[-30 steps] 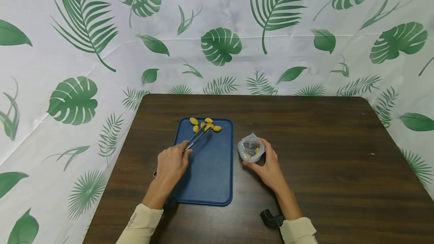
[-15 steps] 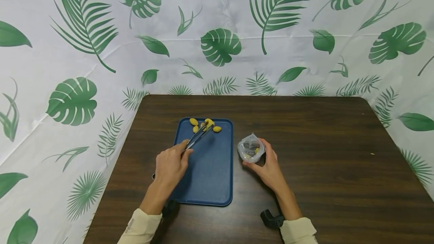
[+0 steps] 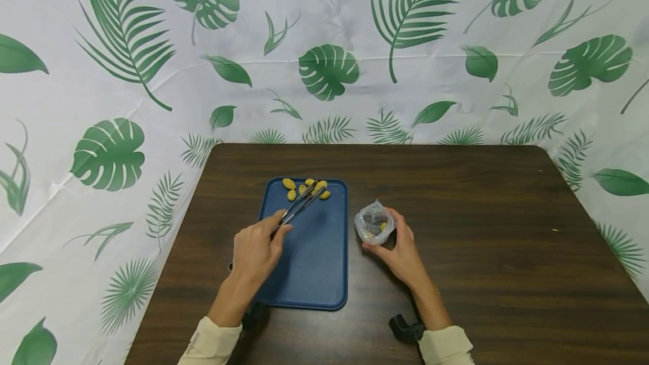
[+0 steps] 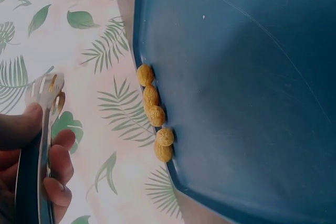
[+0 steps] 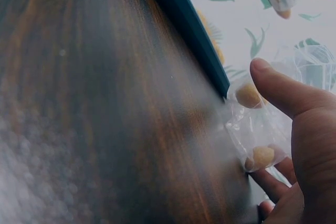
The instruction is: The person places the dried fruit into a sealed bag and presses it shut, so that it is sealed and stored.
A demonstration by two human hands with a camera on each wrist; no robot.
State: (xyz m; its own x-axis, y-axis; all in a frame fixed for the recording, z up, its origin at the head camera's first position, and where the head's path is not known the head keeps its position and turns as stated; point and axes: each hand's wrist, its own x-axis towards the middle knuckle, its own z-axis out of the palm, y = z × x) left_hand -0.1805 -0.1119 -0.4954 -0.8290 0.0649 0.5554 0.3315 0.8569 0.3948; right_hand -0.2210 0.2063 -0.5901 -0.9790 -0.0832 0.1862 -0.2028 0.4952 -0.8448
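My left hand [image 3: 256,249] grips a pair of metal tongs [image 3: 296,207] over the tray, with a yellow-brown, nut-like piece [image 5: 285,13] between their tips. Several more wrinkled, oval nut-like pieces [image 4: 150,96] lie along the far edge of the blue tray [image 3: 316,263]. Just right of the tray, my right hand [image 3: 400,249] holds a clear plastic bag [image 3: 372,219] between thumb and fingers, its mouth facing up. Inside the bag, a few similar pieces [image 5: 262,157] show through the plastic.
The dark wooden table [image 3: 481,230] extends to the right of the bag. A white cloth with green leaf prints [image 3: 274,100] hangs behind it and at the sides. A black wrist mount [image 3: 407,328] sits under the right forearm.
The tongs have shifted slightly right along the cluster and taken hold of one nut-like piece. My right hand and the bag have stayed in place.
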